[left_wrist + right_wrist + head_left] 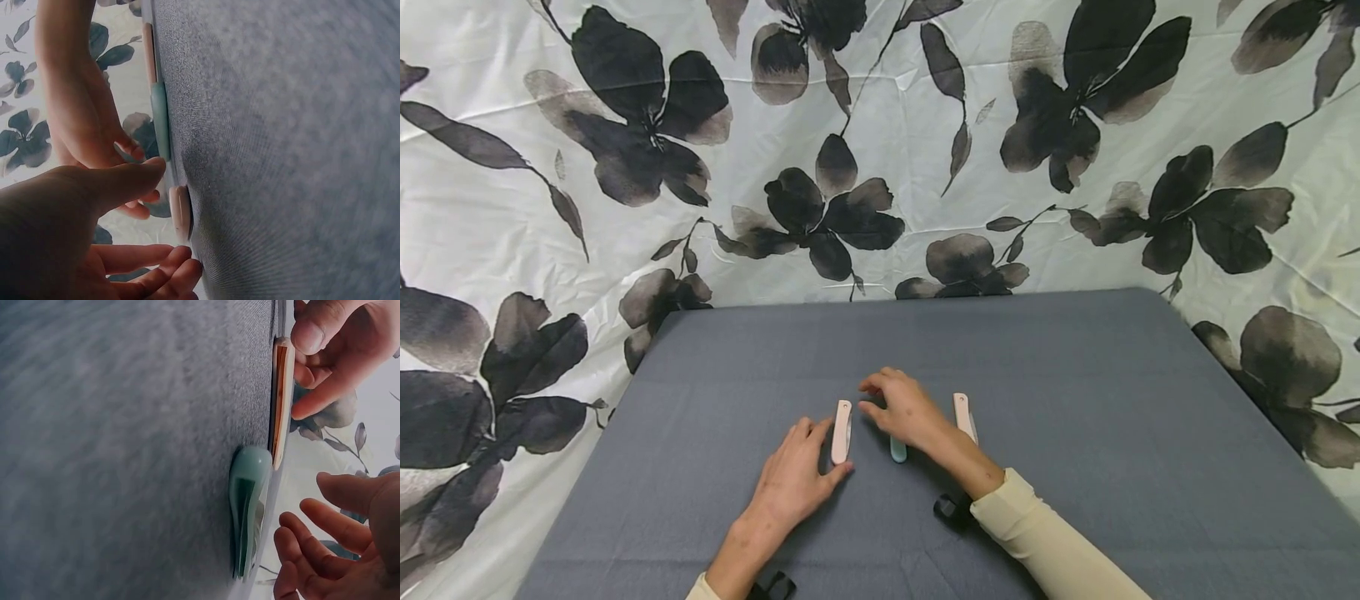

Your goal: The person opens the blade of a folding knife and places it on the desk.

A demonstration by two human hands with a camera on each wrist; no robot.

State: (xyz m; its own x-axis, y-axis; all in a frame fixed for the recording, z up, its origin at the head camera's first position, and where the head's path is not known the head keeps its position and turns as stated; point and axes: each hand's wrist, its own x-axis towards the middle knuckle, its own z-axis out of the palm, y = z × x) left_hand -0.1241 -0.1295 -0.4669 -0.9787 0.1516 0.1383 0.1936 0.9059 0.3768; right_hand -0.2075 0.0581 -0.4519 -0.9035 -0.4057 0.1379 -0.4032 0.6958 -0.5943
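A pale pink folding knife (841,433) lies on the grey cloth, its folded blade showing along one side. Beside it rests my left hand (793,479), fingers extended, thumb near the knife's lower end; whether skin touches the handle I cannot tell. My right hand (910,410) hovers over a teal folding knife (898,450), fingers loosely bent with nothing between them. Most of the teal knife is hidden by that hand in the head view, but the right wrist view shows its teal handle (250,487) apart from the fingers. Right of the wrist lies a second pink folding knife (962,417), partly covered.
The grey cloth-covered table (1075,375) extends on both sides of the hands. A white curtain with dark flowers (925,167) hangs behind its back edge. Black wrist straps (952,510) show beneath the forearms.
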